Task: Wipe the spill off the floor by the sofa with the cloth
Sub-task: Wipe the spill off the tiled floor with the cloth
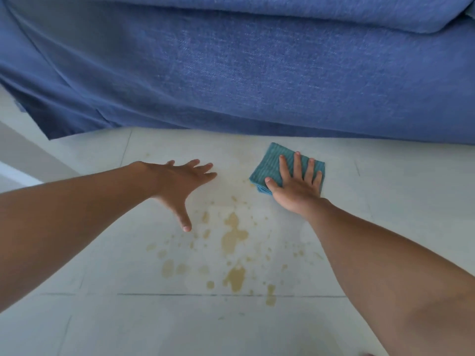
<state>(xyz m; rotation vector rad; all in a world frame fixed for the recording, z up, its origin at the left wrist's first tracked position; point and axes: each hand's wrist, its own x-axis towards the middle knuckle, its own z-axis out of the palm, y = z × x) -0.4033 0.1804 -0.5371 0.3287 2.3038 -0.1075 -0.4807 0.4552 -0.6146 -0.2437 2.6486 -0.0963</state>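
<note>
A folded teal cloth (272, 163) lies flat on the white tiled floor (154, 325), close to the sofa's bottom edge. My right hand (298, 183) presses down on it with fingers spread. A yellowish-brown spill (232, 237) of puddles and droplets spreads over the tiles nearer to me, below and left of the cloth, with a faint smear reaching toward the cloth. My left hand (180, 186) rests flat on the floor, fingers apart, at the spill's upper left edge, holding nothing.
The blue fabric sofa (257, 73) fills the top of the view, its cover hanging down to the floor just beyond both hands. A grey wall or skirting edge (23, 155) runs along the left. Tile joints cross the floor nearer to me.
</note>
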